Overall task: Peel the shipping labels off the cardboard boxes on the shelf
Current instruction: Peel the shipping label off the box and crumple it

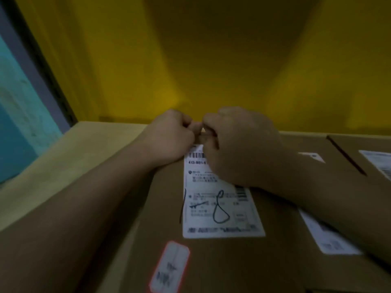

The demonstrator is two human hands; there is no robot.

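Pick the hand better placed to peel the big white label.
Probably left. The left hand sits at the far corner of the label, beside it; the right hand lies over its upper part, in the way.

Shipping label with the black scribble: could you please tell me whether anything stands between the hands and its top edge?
Nothing visible does. The left hand and right hand meet at the top edge of the shipping label on the cardboard box, the right hand lying over its upper part. Whether they pinch it is hidden.
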